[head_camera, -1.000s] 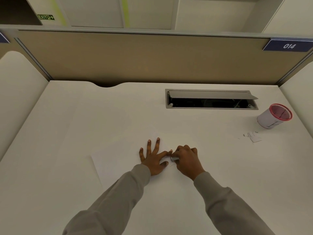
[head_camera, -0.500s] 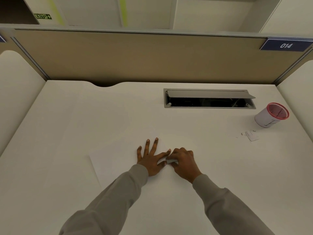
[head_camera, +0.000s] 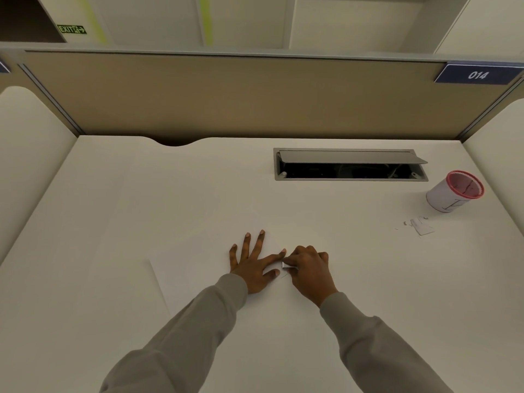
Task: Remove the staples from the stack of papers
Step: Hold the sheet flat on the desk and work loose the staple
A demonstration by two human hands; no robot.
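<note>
I am at a wide white tabletop (head_camera: 141,222) closed in by a tan partition (head_camera: 226,95) at the back, with pale curved panels on both sides and a blue plate reading 014 (head_camera: 477,75) on the partition's top right corner. Beyond it a green exit sign (head_camera: 71,29) hangs on the far wall. A grey cable hatch (head_camera: 350,164) is set into the tabletop at the back right, its lid tipped up over a dark slot. Near the right edge a white cup with a red rim (head_camera: 453,191) lies tilted, and just in front of it sit a few small paper scraps (head_camera: 422,226). The stack of papers (head_camera: 198,273) lies flat in front of me, white on white, its left edge faintly visible. My left hand (head_camera: 255,265) is spread flat on the sheets, fingers splayed, pressing them down. My right hand (head_camera: 309,269) is curled just beside it, touching my left forefinger; its grip is pinched on a small metal tool (head_camera: 287,265) at the paper. I cannot make out a staple there.
</note>
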